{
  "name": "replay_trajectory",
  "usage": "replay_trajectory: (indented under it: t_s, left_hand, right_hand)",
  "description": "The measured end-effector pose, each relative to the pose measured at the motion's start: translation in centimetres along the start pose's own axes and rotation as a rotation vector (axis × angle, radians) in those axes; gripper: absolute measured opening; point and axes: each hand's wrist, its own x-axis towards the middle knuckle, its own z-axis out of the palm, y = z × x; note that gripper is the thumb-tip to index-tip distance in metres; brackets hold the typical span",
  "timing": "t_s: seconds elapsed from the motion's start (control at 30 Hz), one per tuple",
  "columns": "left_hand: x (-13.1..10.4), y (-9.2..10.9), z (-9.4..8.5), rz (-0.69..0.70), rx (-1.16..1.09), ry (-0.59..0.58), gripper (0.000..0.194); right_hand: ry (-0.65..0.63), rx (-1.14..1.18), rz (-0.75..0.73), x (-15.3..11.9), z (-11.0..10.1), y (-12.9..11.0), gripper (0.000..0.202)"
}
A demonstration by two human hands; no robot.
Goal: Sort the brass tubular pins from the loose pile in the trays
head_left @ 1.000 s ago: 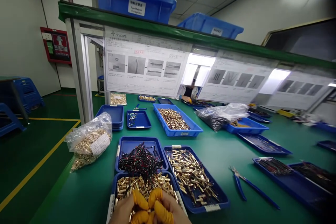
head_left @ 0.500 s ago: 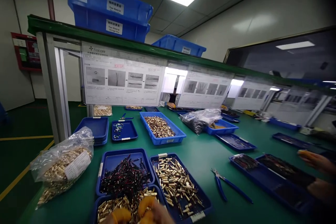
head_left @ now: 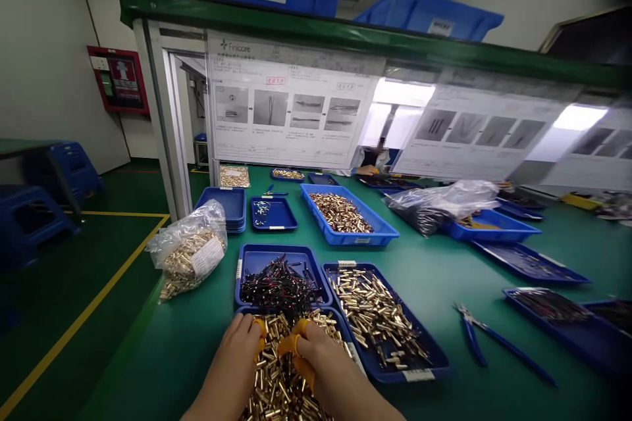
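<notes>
My left hand (head_left: 237,350) and my right hand (head_left: 320,355) are close together over a blue tray (head_left: 340,323) full of small brass sleeves (head_left: 279,385). Orange finger cots cover several fingertips. The fingers of both hands are bent and drawn together, and whatever is between them is too small or hidden. Just beyond my hands, a blue tray (head_left: 241,270) holds a heap of thin black and red wire pieces (head_left: 281,283). To the right of my right hand, another tray (head_left: 434,371) holds brass sleeves (head_left: 375,316), some joined to dark wires.
Blue-handled pliers (head_left: 494,335) lie at right. Beyond the trays stand a bin of brass pieces (head_left: 343,214), stacked trays (head_left: 222,207) and a bag of brass pieces (head_left: 192,256). A bag of dark parts (head_left: 434,207) lies farther right. Instruction sheets (head_left: 291,105) hang from the shelf.
The view has swung left and down, so the bench sits farther right in the picture. My hands and forearms show more fully, over the brass sleeves. The co-worker's hands at right are out of view.
</notes>
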Motion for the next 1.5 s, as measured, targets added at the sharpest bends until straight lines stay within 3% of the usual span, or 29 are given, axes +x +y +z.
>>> replay_trajectory:
  t_s: [0.17,0.3,0.4,0.53,0.67,0.73,0.83,0.93,1.07,1.27,1.5]
  left_hand:
    - [0.4,-0.6,0.9,0.082,-0.145,0.155,0.045]
    - [0.8,-0.2,1.0,0.054,-0.354,0.29,0.039]
    - [0.7,0.0,0.6,0.125,-0.388,0.284,0.049]
    - [0.0,0.2,0.0,0.209,-0.297,0.298,0.047]
    - [-0.9,0.8,-0.4,0.169,-0.155,0.083,0.033]
    - [-1.1,1.2,-0.4,0.123,-0.084,-0.024,0.04]
    - [-1.1,1.5,-0.2,0.123,-0.067,-0.093,0.045]
    - [-0.7,1.5,0.6,0.145,-0.175,-0.056,0.04]
    - [-0.5,1.9,1.4,0.132,-0.44,0.041,0.017]
    - [-0.6,2.8,0.7,0.079,-0.67,0.146,0.011]
    - [-0.6,2.6,0.8,0.128,-0.73,0.214,0.013]
  right_hand:
    - [-0.023,-0.183,-0.043,0.5,0.5,0.0,0.029]
    - [0.0,-0.239,-0.128,0.4,0.7,0.0,0.027]
    - [0.011,-0.181,-0.205,0.2,1.0,-0.2,0.028]
    - [0.112,0.104,-0.091,-0.7,1.0,-0.1,0.023]
    - [0.301,0.444,-0.014,-1.4,0.7,0.5,0.024]
    - [0.324,0.561,0.044,-1.5,0.6,0.8,0.026]
    - [0.312,0.726,0.126,-1.5,0.7,0.9,0.024]
    - [0.4,0.814,0.16,-1.4,0.9,0.7,0.018]
    - [0.498,0.873,0.212,-1.6,1.4,0.3,0.01]
    - [0.376,0.979,0.192,-1.8,1.5,-0.5,0.013]
    - [0.352,0.782,0.175,-1.8,1.6,-1.5,0.01]
